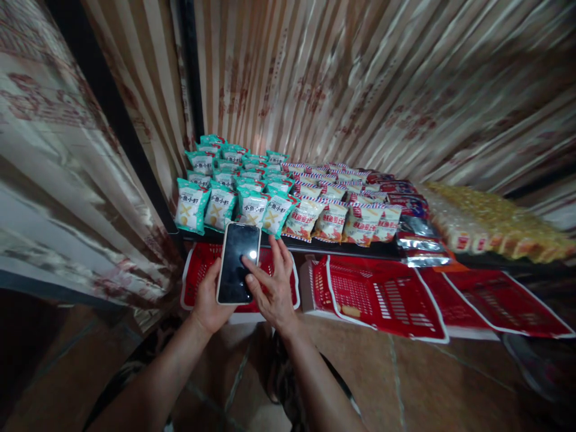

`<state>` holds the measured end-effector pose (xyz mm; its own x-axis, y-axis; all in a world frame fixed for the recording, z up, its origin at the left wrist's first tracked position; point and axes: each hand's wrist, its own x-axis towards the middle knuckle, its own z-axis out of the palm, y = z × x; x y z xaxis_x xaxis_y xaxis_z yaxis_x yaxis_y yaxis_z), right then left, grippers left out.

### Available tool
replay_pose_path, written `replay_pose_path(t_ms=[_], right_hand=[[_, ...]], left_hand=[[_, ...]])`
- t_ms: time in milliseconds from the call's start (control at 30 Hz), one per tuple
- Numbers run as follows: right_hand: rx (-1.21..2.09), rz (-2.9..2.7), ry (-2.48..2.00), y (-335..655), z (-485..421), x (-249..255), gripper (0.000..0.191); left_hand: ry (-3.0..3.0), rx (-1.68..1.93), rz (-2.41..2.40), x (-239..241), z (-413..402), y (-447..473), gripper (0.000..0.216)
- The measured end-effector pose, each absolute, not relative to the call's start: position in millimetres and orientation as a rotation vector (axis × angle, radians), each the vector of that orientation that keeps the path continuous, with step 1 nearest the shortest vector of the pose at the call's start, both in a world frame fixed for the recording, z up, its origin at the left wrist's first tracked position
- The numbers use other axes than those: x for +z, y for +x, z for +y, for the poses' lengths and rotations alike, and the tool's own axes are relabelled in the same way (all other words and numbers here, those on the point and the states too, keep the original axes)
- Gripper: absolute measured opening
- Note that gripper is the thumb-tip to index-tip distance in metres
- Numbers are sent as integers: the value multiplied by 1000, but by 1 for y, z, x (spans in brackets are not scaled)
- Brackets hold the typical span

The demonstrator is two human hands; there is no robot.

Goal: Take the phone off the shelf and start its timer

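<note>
The phone (234, 255) is gripped low by the left hand (209, 295), long axis pointing forward from that grip, screen overlapped by the loosely open right hand (276, 291).

This looks like a shop. Snack bags (221, 204) fill a shelf (378, 252) in rows, above red baskets (407, 300).

The left hand (209, 294) and the right hand (270, 291) are bare, and the right forearm (312, 372) is bare too. Just left of this forearm, the trousers (288, 390) show dark cloth with lighter, irregular patches, similar to camouflage; their finer details are blurred.
</note>
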<state>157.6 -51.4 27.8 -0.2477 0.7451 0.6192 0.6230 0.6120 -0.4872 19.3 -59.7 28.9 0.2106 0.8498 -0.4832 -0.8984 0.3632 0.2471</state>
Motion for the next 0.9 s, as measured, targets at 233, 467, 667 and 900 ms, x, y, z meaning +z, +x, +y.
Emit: replay_pose_path(t_ms=[233, 467, 667, 900], right_hand=[[280, -1538, -1138, 156, -46, 27, 8], [126, -1625, -1196, 158, -43, 24, 16], [64, -1891, -1215, 153, -51, 24, 32], [142, -2046, -1114, 142, -62, 19, 32]], left_hand=[[-80, 1193, 508, 33, -58, 17, 41], [-87, 1222, 533, 31, -58, 19, 35], [-94, 1221, 530, 27, -58, 18, 33], [-99, 1249, 583, 29, -55, 13, 36]])
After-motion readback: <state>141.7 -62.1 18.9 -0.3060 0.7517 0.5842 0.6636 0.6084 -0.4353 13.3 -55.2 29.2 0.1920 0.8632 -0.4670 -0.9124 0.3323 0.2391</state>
